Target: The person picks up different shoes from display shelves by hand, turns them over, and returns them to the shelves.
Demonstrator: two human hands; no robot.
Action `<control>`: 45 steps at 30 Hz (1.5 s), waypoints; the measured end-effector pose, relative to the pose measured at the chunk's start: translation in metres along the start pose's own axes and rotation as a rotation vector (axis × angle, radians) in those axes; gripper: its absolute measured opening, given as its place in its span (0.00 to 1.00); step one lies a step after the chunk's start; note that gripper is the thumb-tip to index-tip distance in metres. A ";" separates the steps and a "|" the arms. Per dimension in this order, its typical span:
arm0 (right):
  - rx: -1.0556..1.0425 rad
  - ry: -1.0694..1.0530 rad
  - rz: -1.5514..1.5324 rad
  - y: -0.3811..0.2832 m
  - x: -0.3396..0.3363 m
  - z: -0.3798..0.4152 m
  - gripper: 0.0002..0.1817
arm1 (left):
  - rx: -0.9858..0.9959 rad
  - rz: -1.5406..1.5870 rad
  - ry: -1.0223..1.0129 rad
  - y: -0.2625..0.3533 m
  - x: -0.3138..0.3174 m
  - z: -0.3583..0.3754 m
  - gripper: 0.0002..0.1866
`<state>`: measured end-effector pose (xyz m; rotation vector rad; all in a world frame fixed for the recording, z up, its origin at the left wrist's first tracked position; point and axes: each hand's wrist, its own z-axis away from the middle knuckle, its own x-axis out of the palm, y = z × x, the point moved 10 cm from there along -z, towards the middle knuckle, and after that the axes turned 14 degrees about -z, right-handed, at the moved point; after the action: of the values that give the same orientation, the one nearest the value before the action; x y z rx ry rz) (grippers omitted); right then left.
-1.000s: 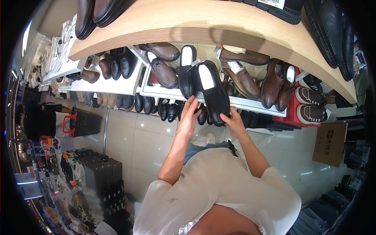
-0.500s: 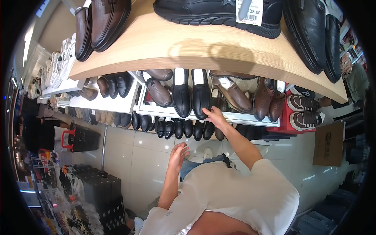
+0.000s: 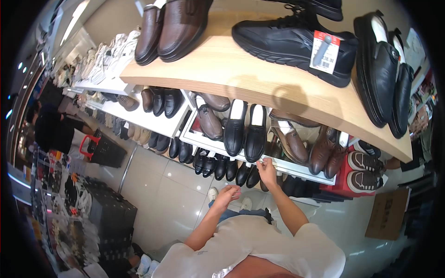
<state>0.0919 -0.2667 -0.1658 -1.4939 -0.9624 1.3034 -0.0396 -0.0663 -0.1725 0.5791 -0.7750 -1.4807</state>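
Observation:
A pair of black loafers with white paper inserts stands toes forward on the white-framed shelf; the left loafer [image 3: 235, 133] and the right loafer [image 3: 256, 134] are side by side. My right hand [image 3: 268, 173] is just below the right loafer's toe, at the shelf's front edge [image 3: 292, 168]. Its fingers are bent and slightly apart, with nothing seen in them. Lower and to the left, my left hand [image 3: 227, 195] hovers in front of the lower row of black shoes [image 3: 227, 169], fingers loosely curled and nothing visible held.
Above, a wooden shelf [image 3: 194, 69] carries brown loafers [image 3: 183, 34], a tagged black sneaker [image 3: 296, 44] and black slip-ons [image 3: 378, 78]. Brown shoes [image 3: 291, 142] flank the loafers. Brown sneakers [image 3: 364, 180] rest on the right, above a cardboard box [image 3: 387, 215]. A person [image 3: 53, 127] stands left near a basket [image 3: 107, 153].
My right hand has come off the right loafer's toe, down to the shelf edge. My left hand has moved nearer to it, its fingers more curled. The view has shifted and tilted.

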 end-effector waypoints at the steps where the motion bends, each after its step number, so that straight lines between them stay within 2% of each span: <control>1: -0.009 -0.035 0.002 0.000 0.005 0.004 0.19 | 0.000 0.011 0.010 0.003 0.000 0.004 0.19; 5: -0.002 -0.101 -0.177 -0.014 0.013 0.020 0.14 | 0.013 0.048 0.047 0.003 -0.011 0.015 0.19; 8: -0.014 -0.104 -0.282 -0.066 0.002 0.022 0.12 | 0.021 0.005 0.050 0.001 -0.022 0.023 0.20; 10: -0.163 -0.088 -0.279 -0.118 -0.010 0.016 0.10 | 0.019 0.013 0.059 -0.001 -0.036 0.019 0.19; 12: -0.378 -0.118 -0.230 -0.191 -0.018 0.010 0.09 | 0.062 0.035 0.052 0.001 -0.047 0.021 0.19; 14: -0.387 -0.244 -0.251 -0.259 -0.011 0.002 0.09 | 0.097 0.050 0.035 0.006 -0.056 0.029 0.18; 16: -0.632 -0.394 -0.133 -0.357 0.005 0.013 0.11 | 0.118 0.079 0.066 0.012 -0.073 0.040 0.18; 18: -0.765 -0.450 0.003 -0.442 0.024 0.024 0.13 | 0.126 0.099 0.064 0.010 -0.092 0.047 0.18; 20: -1.008 -0.446 -0.087 -0.501 0.046 0.023 0.15 | 0.134 0.121 0.063 0.006 -0.111 0.056 0.17; 22: -1.044 -0.336 -0.048 -0.546 0.066 0.002 0.18 | 0.166 0.157 0.112 0.007 -0.139 0.069 0.20; 24: -1.339 -0.126 0.276 -0.590 0.080 -0.004 0.21 | 0.183 0.175 0.127 0.001 -0.163 0.082 0.19; 25: -1.380 -0.022 0.307 -0.605 0.083 -0.018 0.21 | 0.204 0.207 0.152 0.002 -0.178 0.086 0.19; 26: -1.420 0.079 0.338 -0.619 0.086 -0.032 0.22 | 0.215 0.200 0.142 0.002 -0.188 0.090 0.19; 28: -1.290 0.130 0.534 -0.638 0.103 -0.077 0.23 | 0.210 0.239 0.213 -0.005 -0.218 0.102 0.16; 29: -1.174 0.185 0.504 -0.644 0.103 -0.093 0.23 | 0.219 0.235 0.205 -0.006 -0.228 0.106 0.16; 30: -1.216 0.198 0.538 -0.660 0.105 -0.088 0.27 | 0.228 0.259 0.232 -0.008 -0.241 0.111 0.17; 32: -1.295 0.312 0.677 -0.674 0.119 -0.100 0.21 | 0.240 0.271 0.247 -0.016 -0.264 0.119 0.17; 34: -0.992 0.170 0.719 -0.677 0.134 -0.140 0.26 | 0.231 0.309 0.320 -0.028 -0.288 0.124 0.17; 35: -0.941 0.154 0.747 -0.672 0.140 -0.146 0.28 | 0.234 0.276 0.284 -0.027 -0.290 0.124 0.17; 38: -0.961 0.263 0.812 -0.664 0.147 -0.151 0.30 | 0.220 0.328 0.327 -0.036 -0.317 0.130 0.17; 40: -1.078 0.400 0.794 -0.663 0.148 -0.144 0.28 | 0.182 0.356 0.365 -0.046 -0.328 0.131 0.17; 45: -1.150 0.457 0.800 -0.665 0.150 -0.134 0.26 | 0.195 0.377 0.333 -0.047 -0.342 0.133 0.17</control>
<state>0.2498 0.0486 0.4327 -3.1329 -0.8371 0.7534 -0.1473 0.2876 -0.1572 0.7574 -0.7219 -0.9392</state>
